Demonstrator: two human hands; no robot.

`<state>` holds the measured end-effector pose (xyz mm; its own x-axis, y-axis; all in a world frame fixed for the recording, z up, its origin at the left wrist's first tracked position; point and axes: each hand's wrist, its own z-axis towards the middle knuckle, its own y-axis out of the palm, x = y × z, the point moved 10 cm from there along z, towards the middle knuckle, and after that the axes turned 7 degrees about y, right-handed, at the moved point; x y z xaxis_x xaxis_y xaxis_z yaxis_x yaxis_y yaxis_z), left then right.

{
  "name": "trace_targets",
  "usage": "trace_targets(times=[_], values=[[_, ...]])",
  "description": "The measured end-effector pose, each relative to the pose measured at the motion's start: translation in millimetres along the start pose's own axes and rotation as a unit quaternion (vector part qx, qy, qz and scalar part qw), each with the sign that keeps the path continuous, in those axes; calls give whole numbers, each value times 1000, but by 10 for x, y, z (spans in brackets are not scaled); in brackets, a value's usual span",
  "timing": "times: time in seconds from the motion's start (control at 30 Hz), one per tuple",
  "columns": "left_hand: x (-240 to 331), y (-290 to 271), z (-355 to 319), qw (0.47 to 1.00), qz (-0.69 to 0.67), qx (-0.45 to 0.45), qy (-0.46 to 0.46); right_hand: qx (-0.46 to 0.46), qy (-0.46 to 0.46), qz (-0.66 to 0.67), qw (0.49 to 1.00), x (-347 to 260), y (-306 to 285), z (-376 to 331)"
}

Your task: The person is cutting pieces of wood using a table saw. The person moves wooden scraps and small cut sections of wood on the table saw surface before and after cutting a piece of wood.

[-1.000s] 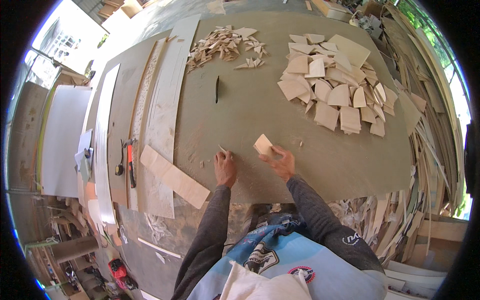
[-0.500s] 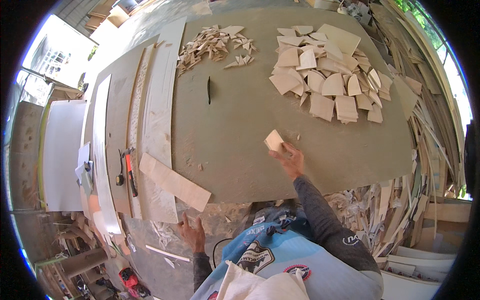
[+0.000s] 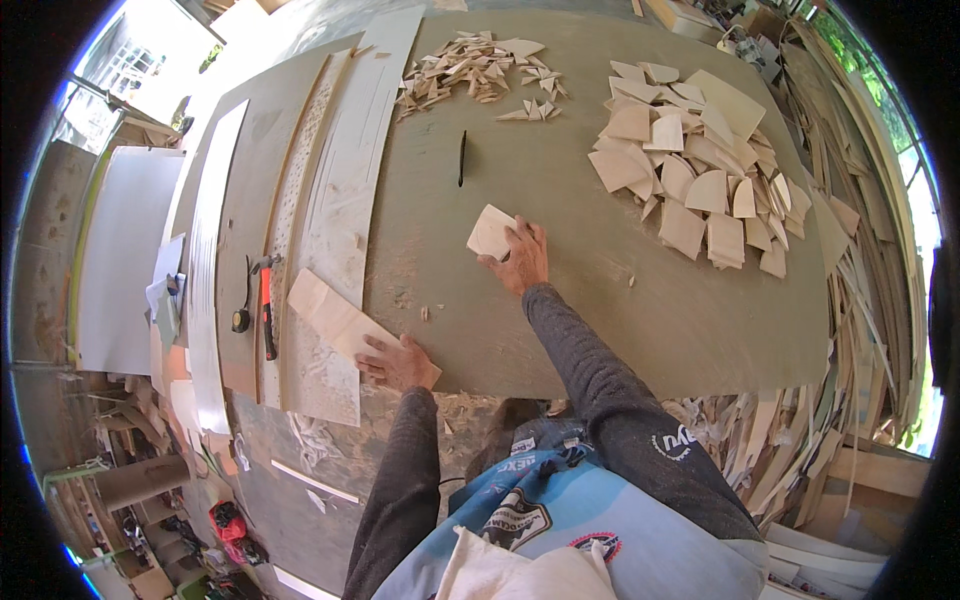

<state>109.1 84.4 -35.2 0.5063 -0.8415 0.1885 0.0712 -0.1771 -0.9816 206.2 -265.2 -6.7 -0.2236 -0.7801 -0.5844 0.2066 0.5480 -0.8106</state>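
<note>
I see the bench (image 3: 620, 300), a broad, dull grey-green board with a matte, dusty face. Beyond my right hand's fingers, up and to the right, lies a heap of flat pale wood pieces (image 3: 700, 170), fan-shaped with curved edges; further up and left sits a pile of smaller splintery offcuts (image 3: 470, 75). My left hand (image 3: 395, 362) rests at the bench's near edge, fingers laid flat and spread on a long pale plank (image 3: 345, 322) that runs up and left from them. My right hand (image 3: 520, 258) holds a small wedge-shaped piece of thin wood (image 3: 490, 232), fingers closed on its right edge, the piece lying just left of them on the bench.
</note>
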Motion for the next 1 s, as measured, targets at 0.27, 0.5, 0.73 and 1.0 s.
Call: trace_targets(times=[0.27,0.5,0.73,1.0], values=[[133,-19,-32,997,45,-53,-39,-16,-56,-63,996,75,234,3],[161,-55,-8,996,54,-61,-47,-81,-33,-75,993,-39,230,702],[182,-63,5,996,54,-64,-41,-124,-35,-100,987,-23,253,1014],[116,44,27,993,52,-95,-54,-133,-52,-118,983,-24,277,1086]])
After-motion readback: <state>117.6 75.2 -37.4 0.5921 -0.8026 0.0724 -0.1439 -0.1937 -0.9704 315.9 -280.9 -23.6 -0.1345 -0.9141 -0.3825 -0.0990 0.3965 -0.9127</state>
